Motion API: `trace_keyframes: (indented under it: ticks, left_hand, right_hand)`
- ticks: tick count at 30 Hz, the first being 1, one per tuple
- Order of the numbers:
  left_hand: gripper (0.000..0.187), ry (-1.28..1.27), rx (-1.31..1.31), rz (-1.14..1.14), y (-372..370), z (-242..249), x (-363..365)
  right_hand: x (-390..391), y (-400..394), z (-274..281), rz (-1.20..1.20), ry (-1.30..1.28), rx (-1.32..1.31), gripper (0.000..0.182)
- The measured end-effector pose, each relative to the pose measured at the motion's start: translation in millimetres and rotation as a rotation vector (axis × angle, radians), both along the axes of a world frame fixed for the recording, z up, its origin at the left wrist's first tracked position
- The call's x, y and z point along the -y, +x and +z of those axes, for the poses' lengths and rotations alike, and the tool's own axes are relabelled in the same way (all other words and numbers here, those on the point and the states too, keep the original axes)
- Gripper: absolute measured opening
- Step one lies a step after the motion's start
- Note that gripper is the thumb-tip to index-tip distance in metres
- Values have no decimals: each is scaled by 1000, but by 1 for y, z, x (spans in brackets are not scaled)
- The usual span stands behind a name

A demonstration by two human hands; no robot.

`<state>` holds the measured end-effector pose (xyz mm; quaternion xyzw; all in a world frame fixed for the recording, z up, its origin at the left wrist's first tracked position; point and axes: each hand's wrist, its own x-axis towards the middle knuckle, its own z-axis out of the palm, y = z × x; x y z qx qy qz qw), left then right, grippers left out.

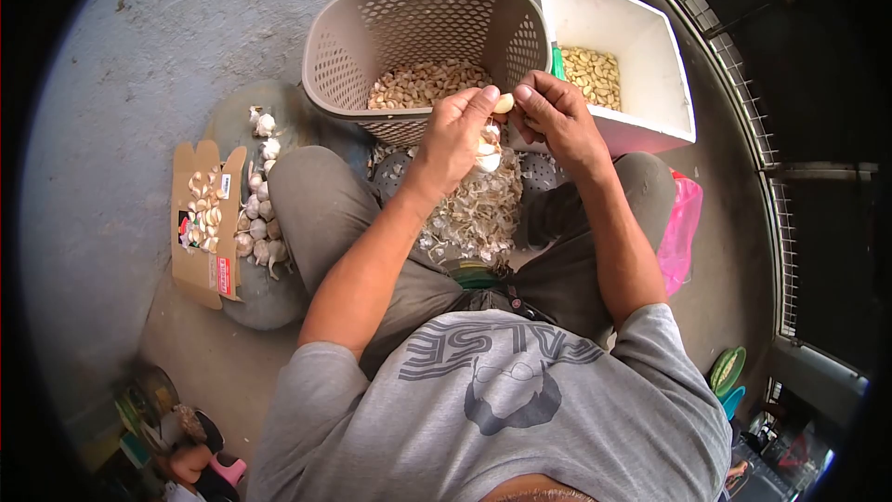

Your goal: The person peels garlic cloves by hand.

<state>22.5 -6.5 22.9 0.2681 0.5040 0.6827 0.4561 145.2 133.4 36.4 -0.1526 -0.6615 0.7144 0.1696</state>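
Between the thumb and index finger of my left hand (451, 141) is a pale garlic clove (504, 103). Part of a garlic bulb (488, 151) shows just under those fingers, against my left palm side. My right hand (565, 125) is closed, its thumb tip close against the clove's right end; whatever its curled fingers hold is hidden. Both hands meet above a heap of dry garlic skins (474, 209) between my legs. Beyond them, a brown perforated basket (426, 114) holds many unpeeled cloves (427, 84).
At back right, a white foam box (641, 125) contains peeled cloves (592, 74). On my left, whole garlic bulbs (260, 209) lie on a grey rounded surface beside a flattened cardboard box (190, 265) with loose cloves. A pink plastic bag (683, 232) lies right. Another person's limb (190, 465) shows bottom left.
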Motion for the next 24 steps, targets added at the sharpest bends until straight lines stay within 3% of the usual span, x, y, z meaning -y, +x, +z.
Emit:
trace_keyframes:
  ticks: [2, 5, 8, 11, 14, 17, 21, 24]
  left_hand:
    - [35, -54, -356, 46, 0, -1, -1]
    - [36, -4, -350, 53, 0, 2, -1]
    - [36, 59, -122, 42, 1, -1, -1]
    - [36, 33, -97, 50, 3, -2, 0]
    - [38, 44, -78, 56, 3, 0, 1]
    - [38, 28, -259, 123, -4, 0, 0]
    - [32, 27, -339, 242, -1, -3, -4]
    - [28, 14, -294, 204, 1, -5, -1]
  right_hand:
    - [6, -2, 6, -56, 68, 29, 29]
    - [4, 0, 6, -36, 105, 59, 28]
    - [4, 0, 2, -9, -44, 43, 27]
    - [2, -2, -3, 15, -193, 107, 26]
    - [-1, -7, -13, -115, -369, 45, 24]
    - [5, -5, 2, -118, -67, 40, 22]
    - [13, -3, 6, -66, 99, 14, 17]
    - [15, -8, -2, -98, 188, 37, 20]
